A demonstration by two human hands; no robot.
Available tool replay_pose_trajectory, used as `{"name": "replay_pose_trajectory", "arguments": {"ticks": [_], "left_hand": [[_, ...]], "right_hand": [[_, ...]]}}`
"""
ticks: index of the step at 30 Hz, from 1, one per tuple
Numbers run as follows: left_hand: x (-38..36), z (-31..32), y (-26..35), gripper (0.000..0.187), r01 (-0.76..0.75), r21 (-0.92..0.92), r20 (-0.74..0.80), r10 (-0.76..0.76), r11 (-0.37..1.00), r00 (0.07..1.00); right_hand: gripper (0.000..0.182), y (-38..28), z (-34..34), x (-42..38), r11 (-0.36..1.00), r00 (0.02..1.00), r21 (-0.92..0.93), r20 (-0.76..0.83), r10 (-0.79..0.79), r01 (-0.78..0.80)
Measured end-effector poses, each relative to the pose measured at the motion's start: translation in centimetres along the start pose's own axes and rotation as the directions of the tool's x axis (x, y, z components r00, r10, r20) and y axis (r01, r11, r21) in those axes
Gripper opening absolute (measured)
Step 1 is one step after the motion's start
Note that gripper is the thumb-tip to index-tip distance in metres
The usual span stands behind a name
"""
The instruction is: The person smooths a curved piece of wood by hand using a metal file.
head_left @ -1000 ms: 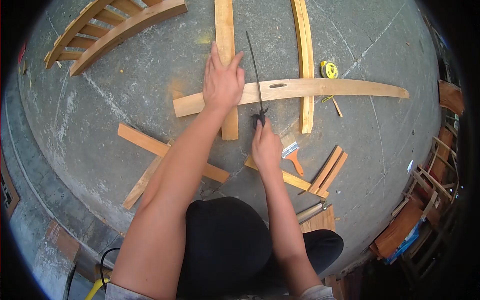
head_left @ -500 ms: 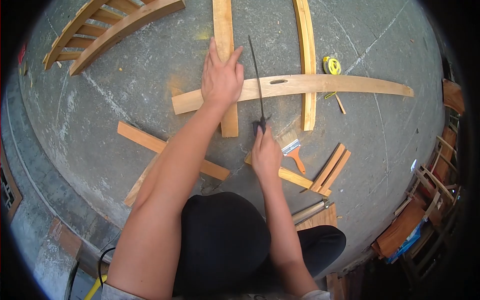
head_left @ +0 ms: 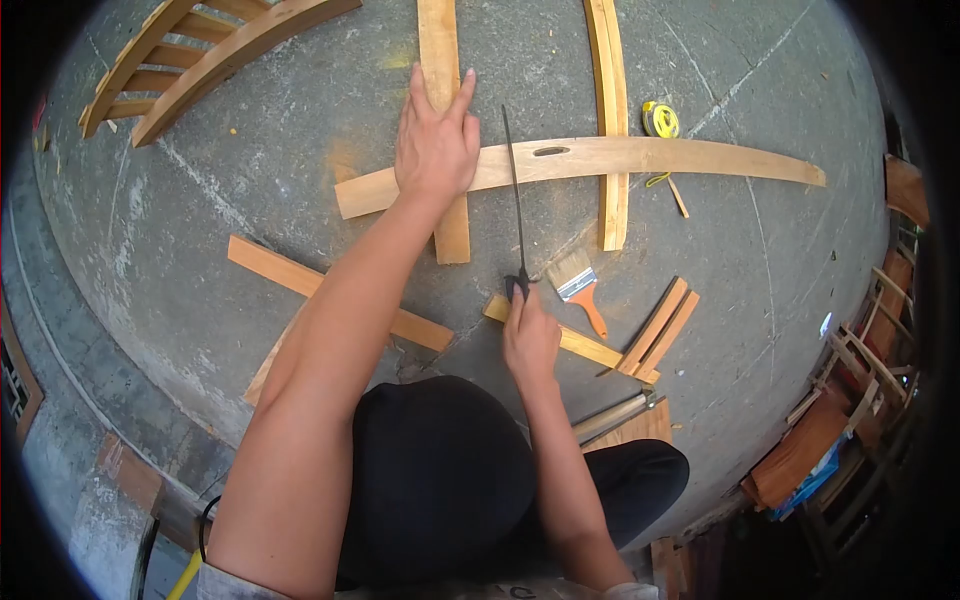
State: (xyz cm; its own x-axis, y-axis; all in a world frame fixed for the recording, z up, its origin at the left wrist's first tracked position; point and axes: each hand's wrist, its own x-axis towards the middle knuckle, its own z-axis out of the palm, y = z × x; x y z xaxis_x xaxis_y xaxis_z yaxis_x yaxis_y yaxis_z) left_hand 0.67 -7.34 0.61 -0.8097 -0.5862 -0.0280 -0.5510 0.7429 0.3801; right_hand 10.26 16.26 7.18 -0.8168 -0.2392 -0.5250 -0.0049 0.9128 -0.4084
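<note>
My left hand (head_left: pixel 437 150) presses flat with fingers spread on a long, slightly curved wooden board (head_left: pixel 690 157), near its left end. Two wooden supports lie crosswise under the board: a straight plank (head_left: pixel 440 50) beneath my left hand and a slimmer beam (head_left: pixel 606 90) farther right. My right hand (head_left: pixel 531 338) is closed round the dark handle of a handsaw (head_left: pixel 514 180). The saw's thin blade points away from me and crosses the board just right of my left hand. A dark oval slot (head_left: pixel 550 151) shows in the board beside the blade.
A yellow tape measure (head_left: pixel 661 119) sits beyond the board. Near my right hand lie a paintbrush (head_left: pixel 576 284) and wood strips (head_left: pixel 655 330). More offcuts (head_left: pixel 270 265) lie left, a curved slatted frame (head_left: pixel 210 75) at upper left, and a scrap pile (head_left: pixel 810 450) at right.
My right hand has drawn the saw back toward me, so less of the blade reaches past the board. My left hand stays on the board; the whole view has shifted slightly.
</note>
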Motion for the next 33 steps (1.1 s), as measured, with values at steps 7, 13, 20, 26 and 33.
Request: {"name": "replay_pose_trajectory", "arguments": {"ticks": [7,13,20,26,33], "left_hand": [[0.3,-0.5,0.1,0.058,0.018,-0.068,0.102,-0.011,0.998,0.995],[0.3,-1.7,0.4,0.060,0.073,-0.090,0.202,-0.053,0.993,0.978],[-0.1,-0.6,-0.3,0.062,0.042,-0.064,0.109,-0.034,0.997,0.993],[0.8,-1.9,0.2,0.060,0.067,-0.043,0.184,-0.057,0.997,0.981],[0.3,-1.3,0.3,0.059,0.068,-0.044,0.171,-0.059,0.997,0.983]], "right_hand": [[0.035,-4.2,-0.4,5.6,0.997,0.998,0.069,-0.048,-0.033,0.036],[0.038,-2.1,-0.1,2.0,0.998,1.000,0.058,-0.026,0.002,0.000],[0.036,-1.8,-0.2,0.8,0.993,1.000,0.114,-0.004,0.001,-0.001],[0.036,-6.2,-0.7,7.8,0.998,0.999,0.049,-0.033,-0.037,0.039],[0.035,-0.9,0.7,0.3,0.997,0.998,0.081,-0.055,0.017,-0.012]]}}
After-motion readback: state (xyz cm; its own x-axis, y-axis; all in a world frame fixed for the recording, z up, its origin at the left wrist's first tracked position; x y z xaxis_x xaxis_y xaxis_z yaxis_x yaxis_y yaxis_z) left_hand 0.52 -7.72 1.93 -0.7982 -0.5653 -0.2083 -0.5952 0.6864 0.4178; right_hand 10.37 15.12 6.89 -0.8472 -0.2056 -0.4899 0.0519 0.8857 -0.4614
